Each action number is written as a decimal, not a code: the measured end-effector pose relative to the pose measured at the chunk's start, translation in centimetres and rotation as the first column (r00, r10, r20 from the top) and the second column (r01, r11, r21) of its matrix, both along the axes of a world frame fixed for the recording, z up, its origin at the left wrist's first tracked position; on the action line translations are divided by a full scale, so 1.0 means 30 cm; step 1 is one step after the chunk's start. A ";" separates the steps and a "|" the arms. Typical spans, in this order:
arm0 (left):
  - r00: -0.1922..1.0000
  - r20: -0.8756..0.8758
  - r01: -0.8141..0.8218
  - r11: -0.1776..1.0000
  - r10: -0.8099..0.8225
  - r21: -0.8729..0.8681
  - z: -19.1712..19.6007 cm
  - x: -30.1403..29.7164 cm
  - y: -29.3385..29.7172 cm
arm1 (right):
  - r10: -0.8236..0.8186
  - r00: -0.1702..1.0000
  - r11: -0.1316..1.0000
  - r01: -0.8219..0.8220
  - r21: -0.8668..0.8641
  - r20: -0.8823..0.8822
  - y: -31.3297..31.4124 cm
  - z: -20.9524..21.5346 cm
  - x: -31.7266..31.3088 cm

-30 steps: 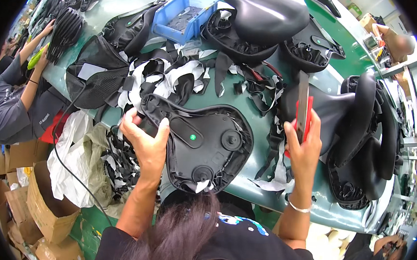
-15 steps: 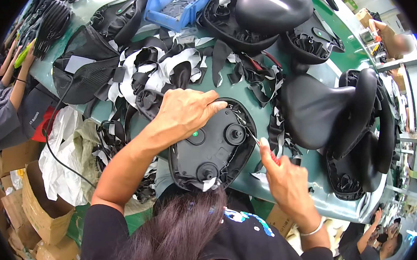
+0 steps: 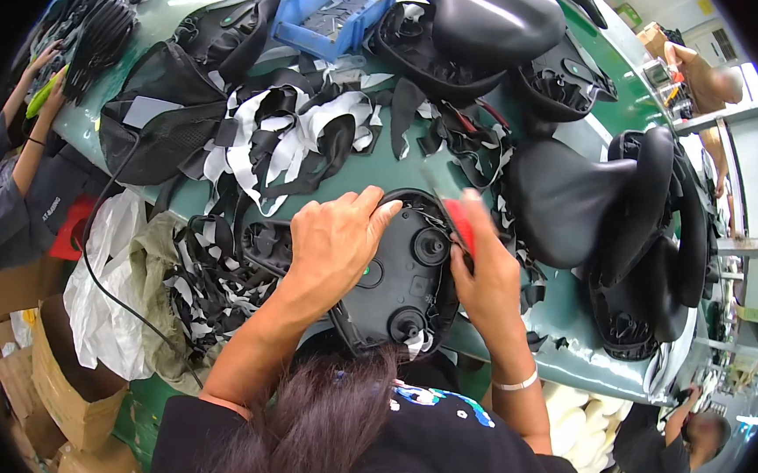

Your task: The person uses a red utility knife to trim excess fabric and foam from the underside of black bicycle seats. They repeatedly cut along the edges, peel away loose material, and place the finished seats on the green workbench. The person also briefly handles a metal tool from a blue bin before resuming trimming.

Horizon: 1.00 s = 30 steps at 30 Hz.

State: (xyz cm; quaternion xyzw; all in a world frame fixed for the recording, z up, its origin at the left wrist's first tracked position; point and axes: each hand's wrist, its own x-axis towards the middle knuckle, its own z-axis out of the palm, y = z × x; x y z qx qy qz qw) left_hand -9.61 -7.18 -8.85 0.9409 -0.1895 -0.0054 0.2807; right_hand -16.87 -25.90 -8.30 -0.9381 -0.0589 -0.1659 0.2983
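A black bicycle saddle (image 3: 391, 283) lies upside down at the table's near edge, its ribbed plastic base and two round mounts facing up. My left hand (image 3: 330, 242) is closed over its far left rim, thumb on the edge. Closed around a red-handled tool (image 3: 460, 225), my right hand (image 3: 492, 284) is at the saddle's right rim. The tool's far end looks like a pale blade, but motion smears it, so its exact kind and whether it touches the rim are unclear. A white scrap hangs at the saddle's near end.
Black and white fabric offcuts (image 3: 303, 134) lie beyond the saddle. A blue bin (image 3: 318, 43) stands at the back, with finished-looking saddles (image 3: 566, 197) stacked to the right. Cardboard boxes (image 3: 74, 382) are at lower left. Other people work on both sides.
The red-handled tool has swung so its blade end points away from me, above the rim. My right hand has moved up and inward; the left has shifted slightly along the rim.
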 end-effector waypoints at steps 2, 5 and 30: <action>1.000 -0.012 -0.018 1.000 0.018 0.010 -0.002 0.007 0.001 | 0.020 0.992 0.996 -0.008 0.094 -0.122 -0.016 0.021 0.039; 0.995 -0.048 -0.088 0.994 0.092 0.068 0.003 0.003 0.011 | 0.138 0.908 0.835 0.108 0.539 -0.395 -0.062 0.094 0.046; 0.934 0.220 0.353 0.824 -0.281 -0.443 0.002 0.087 -0.086 | 0.277 0.943 0.834 -0.332 -0.440 -0.187 -0.223 0.116 0.118</action>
